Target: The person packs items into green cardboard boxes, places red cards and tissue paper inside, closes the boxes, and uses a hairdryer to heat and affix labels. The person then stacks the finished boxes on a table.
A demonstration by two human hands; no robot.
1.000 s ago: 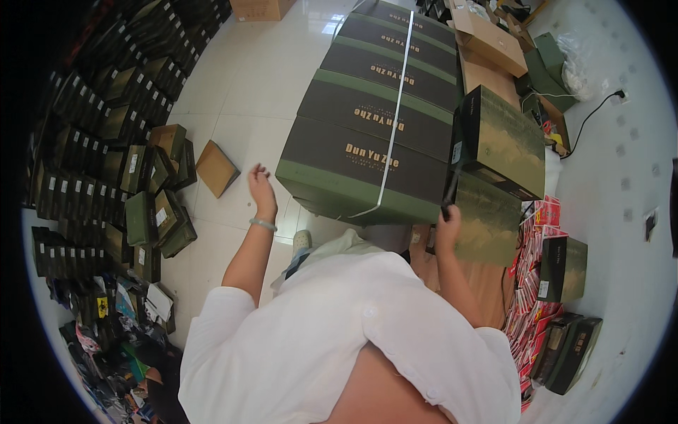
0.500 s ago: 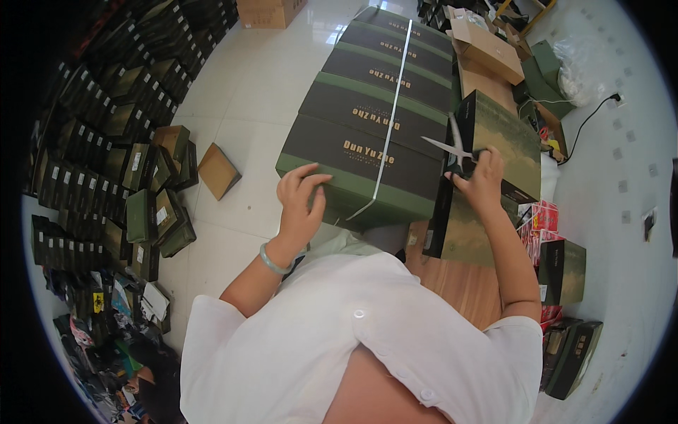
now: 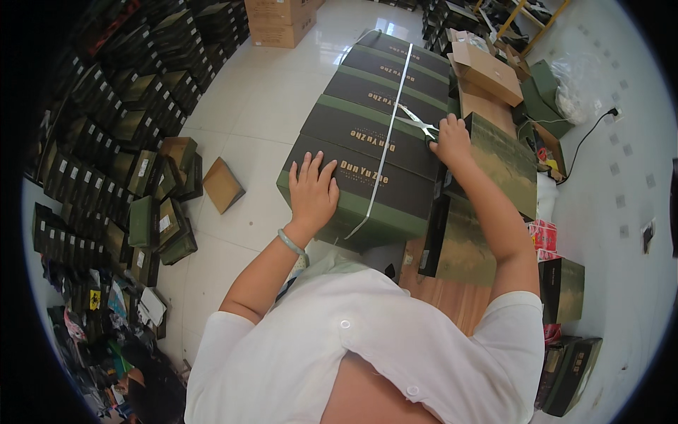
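A long row of dark green and black boxes [image 3: 346, 116] lies in front of me, bound by a white strap [image 3: 376, 177] running along its top. My left hand [image 3: 313, 191] rests flat with fingers spread on the nearest box's left corner. In my right hand [image 3: 452, 139] is a pair of scissors [image 3: 422, 126], my fingers in the dark handles. The scissor blades are parted, their tips at the strap about midway along the row. Whether the strap lies between the blades I cannot tell.
Camouflage-patterned boxes [image 3: 501, 162] stand on the wooden table [image 3: 452, 300] at right. Stacked shoe-type boxes [image 3: 78, 177] fill the left side. An open brown box [image 3: 223, 185] lies on the tiled floor. A carton [image 3: 487, 67] sits at the far right. Someone's dark-haired head [image 3: 152, 392] shows at lower left.
My right hand has moved the scissors away from me and left to the strap. My left hand has gone from the box's near edge to flat on its top.
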